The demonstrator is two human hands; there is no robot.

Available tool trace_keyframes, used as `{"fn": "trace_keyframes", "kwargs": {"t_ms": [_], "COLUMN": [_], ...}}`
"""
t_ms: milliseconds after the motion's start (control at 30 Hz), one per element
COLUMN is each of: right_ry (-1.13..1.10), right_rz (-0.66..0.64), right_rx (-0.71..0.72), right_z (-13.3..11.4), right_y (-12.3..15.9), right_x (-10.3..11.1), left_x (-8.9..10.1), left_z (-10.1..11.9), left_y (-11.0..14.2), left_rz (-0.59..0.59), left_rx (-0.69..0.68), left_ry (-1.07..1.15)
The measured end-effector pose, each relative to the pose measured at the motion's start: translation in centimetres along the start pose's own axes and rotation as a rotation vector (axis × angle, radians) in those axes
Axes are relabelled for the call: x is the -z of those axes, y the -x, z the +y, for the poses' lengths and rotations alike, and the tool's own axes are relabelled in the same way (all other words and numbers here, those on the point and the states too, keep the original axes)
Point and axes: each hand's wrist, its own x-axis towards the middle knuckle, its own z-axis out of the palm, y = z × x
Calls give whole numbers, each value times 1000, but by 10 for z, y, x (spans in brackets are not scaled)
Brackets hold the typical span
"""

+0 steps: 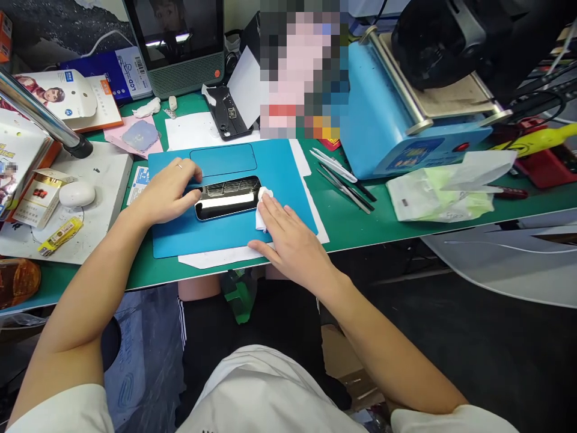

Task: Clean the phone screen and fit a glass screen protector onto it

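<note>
A smartphone (229, 204) with a glossy black screen lies flat on a blue mat (216, 237), reflecting the lights above. At its left end is my left hand (169, 189), thumb and curled fingers against the phone's edge. My right hand (293, 240) presses a folded white wipe (261, 218) at the phone's right end, the fingers stretched close together over it. Part of the wipe is hidden under those fingers. Just behind the phone, a thin dark phone-shaped outline (223, 159) shows on the mat.
Tweezers (347, 191) and pens lie right of the mat. Farther right stand a blue machine (374, 114) and a pack of wipes (442, 189). A screen device (184, 75) and an open black case (228, 114) are behind. Boxes and a metal pole (45, 108) occupy the left.
</note>
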Motion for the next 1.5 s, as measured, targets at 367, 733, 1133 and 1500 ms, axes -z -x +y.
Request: {"fn": "trace_keyframes", "kwargs": {"t_ms": [367,733,1133,1500], "right_ry": [71,22,37,-14], "right_rz": [-15,-74,-153,-96], "right_rx": [77,223,142,-7], "right_z": [-22,-79,-74,3], "right_y": [-8,-63,-108,-67], "right_x": [1,-7,1,14], "left_x": [0,-2,-3,-2], "left_z": [-1,-1,-6,-4], "left_y": [0,-1,3,2], "left_rz": [15,21,190,129], "left_rx": [-4,24,29,27], "left_ry": [-9,32,41,39]}}
